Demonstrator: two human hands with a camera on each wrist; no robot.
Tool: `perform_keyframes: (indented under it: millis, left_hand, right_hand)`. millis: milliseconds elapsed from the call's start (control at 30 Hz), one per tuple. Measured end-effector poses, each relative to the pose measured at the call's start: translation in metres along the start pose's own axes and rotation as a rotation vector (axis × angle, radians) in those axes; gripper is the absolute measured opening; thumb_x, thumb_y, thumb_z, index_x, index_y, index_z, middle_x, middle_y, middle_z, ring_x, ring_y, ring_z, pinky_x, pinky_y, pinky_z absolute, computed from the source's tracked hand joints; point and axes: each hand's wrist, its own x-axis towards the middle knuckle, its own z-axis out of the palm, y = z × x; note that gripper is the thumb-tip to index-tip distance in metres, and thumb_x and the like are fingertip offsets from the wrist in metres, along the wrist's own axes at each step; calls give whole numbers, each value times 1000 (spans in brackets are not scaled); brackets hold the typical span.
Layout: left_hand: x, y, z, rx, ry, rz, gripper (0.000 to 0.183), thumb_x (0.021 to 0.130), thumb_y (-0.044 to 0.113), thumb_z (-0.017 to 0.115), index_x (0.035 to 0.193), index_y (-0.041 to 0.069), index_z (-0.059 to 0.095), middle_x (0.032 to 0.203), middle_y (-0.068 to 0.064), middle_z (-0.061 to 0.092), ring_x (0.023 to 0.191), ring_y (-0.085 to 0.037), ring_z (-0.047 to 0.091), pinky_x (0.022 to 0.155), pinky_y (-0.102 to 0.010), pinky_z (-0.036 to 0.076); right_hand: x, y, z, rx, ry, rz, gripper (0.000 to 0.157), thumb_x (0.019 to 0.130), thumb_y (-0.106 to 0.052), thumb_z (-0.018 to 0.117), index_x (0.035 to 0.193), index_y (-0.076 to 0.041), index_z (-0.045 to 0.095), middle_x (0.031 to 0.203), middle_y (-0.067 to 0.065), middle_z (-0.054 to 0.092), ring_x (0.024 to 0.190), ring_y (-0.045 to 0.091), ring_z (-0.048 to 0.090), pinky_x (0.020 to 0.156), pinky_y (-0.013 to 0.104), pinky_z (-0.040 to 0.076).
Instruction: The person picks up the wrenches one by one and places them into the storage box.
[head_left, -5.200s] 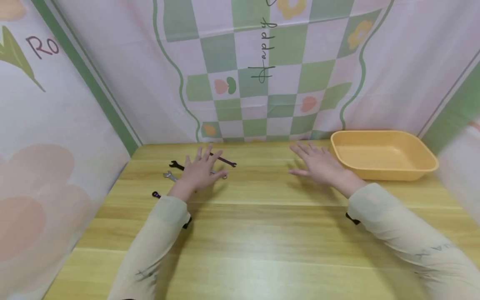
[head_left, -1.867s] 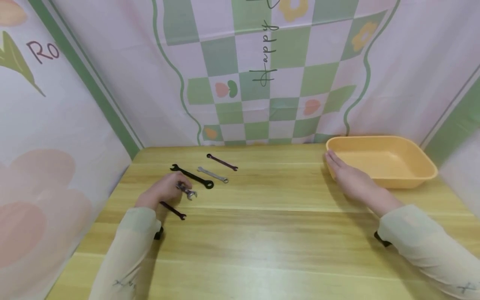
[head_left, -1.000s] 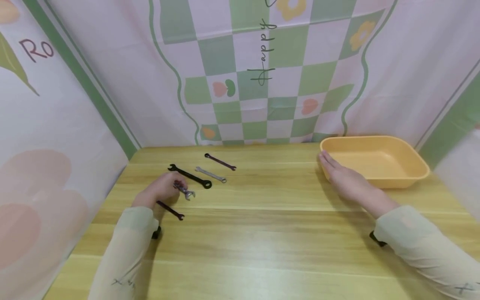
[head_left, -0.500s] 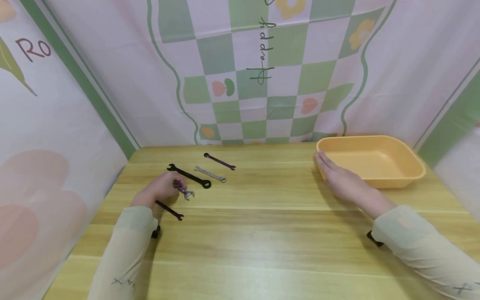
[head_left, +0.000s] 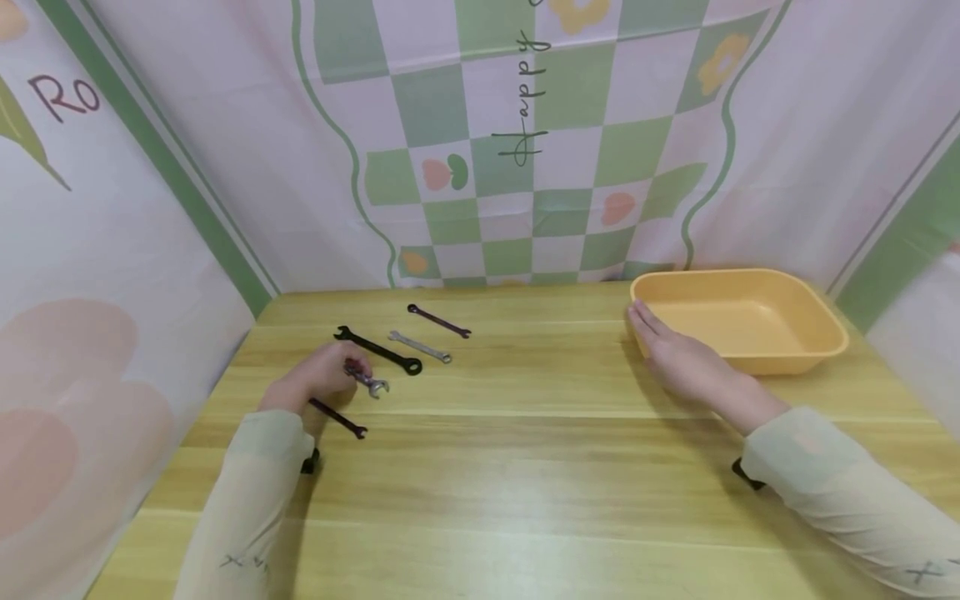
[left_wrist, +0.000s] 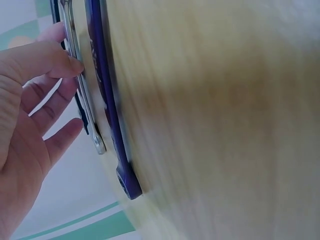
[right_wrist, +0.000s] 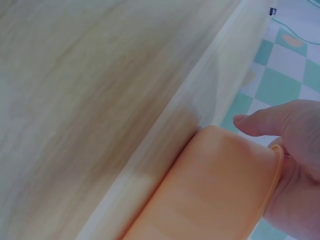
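My left hand [head_left: 324,373] pinches a silver wrench [head_left: 372,386] between thumb and fingers, low over the wooden table. In the left wrist view the wrench's shaft [left_wrist: 87,100] runs along the thumb tip, with a purple wrench [left_wrist: 111,90] lying beside it. That purple wrench also shows partly in the head view, in front of the hand. Just behind lies a black wrench [head_left: 382,350]. My right hand [head_left: 686,362] holds the left front rim of a yellow plastic tub [head_left: 795,364]; in the right wrist view its thumb is outside the wall [right_wrist: 215,185], and the other fingers are largely hidden.
A small silver wrench [head_left: 420,347] and another purple wrench [head_left: 438,321] lie farther back on the wooden table [head_left: 525,483]. Patterned cloth [head_left: 502,200] hangs behind the table's back edge and along both sides.
Since the oldest frame, my left hand has come down and taken the silver wrench; my right hand has reached the tub. The tub has since shifted slightly left with the hand.
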Motion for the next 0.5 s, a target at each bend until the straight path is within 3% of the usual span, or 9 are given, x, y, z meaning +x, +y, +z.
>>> perform_keyframes:
  millis: [133, 300, 400, 500]
  left_hand:
    - [-1, 2, -1, 19, -2, -18, 34, 68, -16, 58, 81, 13, 68, 92, -4, 60, 86, -22, 56, 80, -40, 48]
    - [-2, 5, -2, 33, -6, -18, 33, 70, -15, 59, 83, 14, 69, 92, -4, 60, 86, -21, 56, 80, -39, 48]
    - [-2, 6, -1, 20, -10, -23, 34, 69, -16, 59, 83, 13, 69, 92, -4, 60, 85, -20, 57, 79, -38, 49]
    - [-2, 7, -1, 23, -14, -27, 34, 69, -16, 59, 84, 13, 69, 91, -3, 61, 84, -19, 57, 78, -37, 50]
  right_hand:
    - [0, -2, -1, -1, 5, -4, 70, 87, 2, 56, 142, 12, 14, 148, 29, 10, 83, 40, 56, 54, 31, 48]
    - [1, -4, -2, -10, 20, -2, 65, 88, 3, 52, 142, 12, 16, 147, 30, 12, 67, 31, 54, 46, 24, 43]
    - [1, -4, -1, -21, 26, -10, 61, 90, 6, 48, 141, 13, 17, 147, 30, 12, 77, 36, 55, 48, 26, 45]
    - [2, -5, 0, -16, 26, -17, 59, 89, 9, 45, 141, 13, 16, 147, 30, 11, 102, 45, 49, 56, 31, 50]
